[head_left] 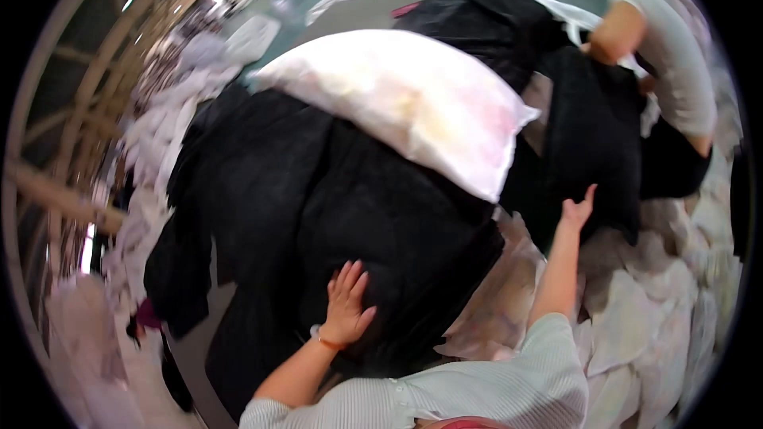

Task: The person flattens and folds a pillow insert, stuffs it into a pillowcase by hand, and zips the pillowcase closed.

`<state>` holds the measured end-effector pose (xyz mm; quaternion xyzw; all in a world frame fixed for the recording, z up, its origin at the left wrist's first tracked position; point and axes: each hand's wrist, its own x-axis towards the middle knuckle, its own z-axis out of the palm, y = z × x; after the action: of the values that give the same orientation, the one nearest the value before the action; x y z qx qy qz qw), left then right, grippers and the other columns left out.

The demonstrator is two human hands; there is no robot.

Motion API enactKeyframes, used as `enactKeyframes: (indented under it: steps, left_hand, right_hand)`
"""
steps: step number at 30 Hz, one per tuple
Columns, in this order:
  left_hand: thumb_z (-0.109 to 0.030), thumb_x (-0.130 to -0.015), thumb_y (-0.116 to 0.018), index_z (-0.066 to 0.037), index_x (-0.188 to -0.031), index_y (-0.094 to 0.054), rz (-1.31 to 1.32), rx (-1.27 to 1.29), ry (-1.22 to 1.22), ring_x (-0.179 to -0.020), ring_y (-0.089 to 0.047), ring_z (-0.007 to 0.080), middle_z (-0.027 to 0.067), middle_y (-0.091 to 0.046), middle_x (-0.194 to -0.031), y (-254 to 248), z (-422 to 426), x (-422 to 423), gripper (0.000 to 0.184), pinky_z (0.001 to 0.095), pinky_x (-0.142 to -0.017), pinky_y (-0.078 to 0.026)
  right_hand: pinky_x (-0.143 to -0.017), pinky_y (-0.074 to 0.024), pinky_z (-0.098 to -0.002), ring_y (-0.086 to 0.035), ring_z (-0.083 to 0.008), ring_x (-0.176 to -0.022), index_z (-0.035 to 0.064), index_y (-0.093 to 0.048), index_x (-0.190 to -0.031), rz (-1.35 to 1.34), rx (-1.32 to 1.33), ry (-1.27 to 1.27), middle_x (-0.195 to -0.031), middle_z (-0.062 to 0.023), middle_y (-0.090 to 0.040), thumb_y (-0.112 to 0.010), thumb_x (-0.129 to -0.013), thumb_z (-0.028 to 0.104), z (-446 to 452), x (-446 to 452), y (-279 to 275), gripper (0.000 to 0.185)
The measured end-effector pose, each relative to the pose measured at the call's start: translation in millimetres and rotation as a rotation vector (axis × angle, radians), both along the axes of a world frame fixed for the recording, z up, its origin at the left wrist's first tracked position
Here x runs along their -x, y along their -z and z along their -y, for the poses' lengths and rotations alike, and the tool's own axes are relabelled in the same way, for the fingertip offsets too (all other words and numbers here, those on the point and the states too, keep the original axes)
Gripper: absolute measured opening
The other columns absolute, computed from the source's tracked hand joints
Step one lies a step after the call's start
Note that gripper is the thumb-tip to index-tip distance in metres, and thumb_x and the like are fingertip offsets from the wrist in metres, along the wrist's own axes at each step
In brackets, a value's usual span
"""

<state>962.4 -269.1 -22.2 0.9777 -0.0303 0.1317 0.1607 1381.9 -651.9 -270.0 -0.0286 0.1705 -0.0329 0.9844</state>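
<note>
Black cloth [318, 191] lies spread in a large heap in front of me. On its lower part rests my left hand [346, 304], palm down with fingers spread and nothing held. My right hand [579, 210] is stretched out to the right, fingers apart and empty, near the edge of a second black cloth piece [592, 135]. Across the far side of the heap lies a plump white bag [413, 95] with faint pink and yellow contents showing through.
A co-worker [671, 56] in a light shirt bends over black cloth at the upper right. Pale filled bags [636, 318] are piled at the right, more [147, 214] at the left. Another black heap [485, 16] lies beyond the white bag.
</note>
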Motion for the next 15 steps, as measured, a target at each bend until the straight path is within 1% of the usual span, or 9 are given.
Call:
enactKeyframes:
  steps: [2,3,4,5,6,10,12,14,15]
  left_hand:
    - [-0.035,-0.087,-0.058,-0.007,-0.145,-0.035,0.012,-0.009,0.013,-0.142,-0.026,0.0352,0.0164,-0.03,-0.154,-3,2,-4,0.069,0.05,-0.114,-0.018]
    - [-0.035,-0.087,-0.058,-0.007,-0.145,-0.035,0.001,-0.006,0.002,-0.143,-0.026,0.0338,0.0156,-0.03,-0.154,-6,4,-4,0.067,0.0498,-0.114,-0.018]
    - [-0.034,-0.088,-0.058,-0.008,-0.145,-0.035,-0.01,-0.001,-0.005,-0.143,-0.026,0.0323,0.0147,-0.03,-0.154,-9,5,-4,0.066,0.0495,-0.114,-0.019]
    - [-0.034,-0.088,-0.058,-0.009,-0.145,-0.035,-0.012,0.009,-0.002,-0.143,-0.025,0.0309,0.0133,-0.029,-0.154,-13,6,-6,0.066,0.0492,-0.114,-0.019]
    - [-0.033,-0.088,-0.058,-0.009,-0.145,-0.036,-0.015,0.02,0.001,-0.144,-0.025,0.0295,0.0118,-0.029,-0.155,-17,7,-6,0.066,0.0489,-0.114,-0.019]
    - [-0.031,-0.089,-0.058,-0.012,-0.147,-0.033,-0.024,0.012,-0.008,-0.145,-0.023,0.0253,0.0085,-0.025,-0.157,-26,7,-2,0.066,0.0461,-0.115,-0.018]
    - [-0.034,-0.089,-0.057,-0.011,-0.148,-0.032,0.0,0.017,0.02,-0.145,-0.022,0.0294,0.0115,-0.024,-0.157,-28,6,-1,0.068,0.0501,-0.114,-0.021]
    - [-0.029,-0.091,-0.057,-0.011,-0.148,-0.032,0.028,0.063,0.025,-0.145,-0.022,0.0285,0.0113,-0.024,-0.157,-38,10,8,0.065,0.0491,-0.115,-0.02]
    - [-0.024,-0.091,-0.057,-0.011,-0.148,-0.032,0.033,0.092,0.012,-0.145,-0.022,0.0283,0.0111,-0.024,-0.157,-44,13,16,0.063,0.0483,-0.115,-0.021]
  right_hand:
    - [-0.109,-0.0355,-0.0463,-0.049,-0.0254,-0.124,0.0038,-0.059,-0.125,0.074,-0.033,-0.025,-0.137,-0.0094,-0.054,-0.069,-0.088,0.026,10,-28,-7,0.044]
    - [-0.11,-0.0349,-0.046,-0.049,-0.0258,-0.124,0.0016,-0.061,-0.117,0.211,-0.048,0.002,-0.138,-0.0113,-0.053,-0.066,-0.091,0.023,28,-60,31,0.035]
    - [-0.114,-0.0302,-0.0483,-0.045,-0.0284,-0.131,0.0,-0.06,-0.112,0.347,-0.09,-0.005,-0.141,-0.0146,-0.049,-0.06,-0.094,0.022,19,-52,-2,0.029]
    - [-0.117,-0.0246,-0.0496,-0.038,-0.0307,-0.137,0.0016,-0.057,-0.118,0.201,0.07,0.06,-0.146,-0.0154,-0.043,-0.051,-0.099,0.026,-7,-20,-81,0.032]
    - [-0.119,-0.0196,-0.0505,-0.032,-0.0322,-0.14,0.0009,-0.052,-0.127,0.221,0.117,0.041,-0.15,-0.0156,-0.037,-0.048,-0.099,0.025,-24,0,-125,0.037]
    - [-0.12,-0.016,-0.0492,-0.028,-0.0301,-0.143,0.0011,-0.041,-0.14,0.428,0.187,-0.092,-0.153,-0.0149,-0.032,-0.046,-0.099,0.021,-65,51,-207,0.046]
    - [-0.12,-0.016,-0.0474,-0.029,-0.0293,-0.142,0.0009,-0.041,-0.14,0.424,0.239,-0.133,-0.152,-0.0155,-0.033,-0.045,-0.099,0.021,-92,84,-249,0.046]
    - [-0.119,-0.0192,-0.0462,-0.033,-0.0294,-0.141,0.0009,-0.042,-0.139,0.513,0.441,-0.327,-0.149,-0.0168,-0.038,-0.043,-0.101,0.021,-115,115,-278,0.044]
    - [-0.117,-0.0225,-0.0449,-0.038,-0.0312,-0.137,0.0009,-0.044,-0.138,0.642,0.563,-0.463,-0.144,-0.0173,-0.045,-0.039,-0.102,0.021,-118,115,-272,0.041]
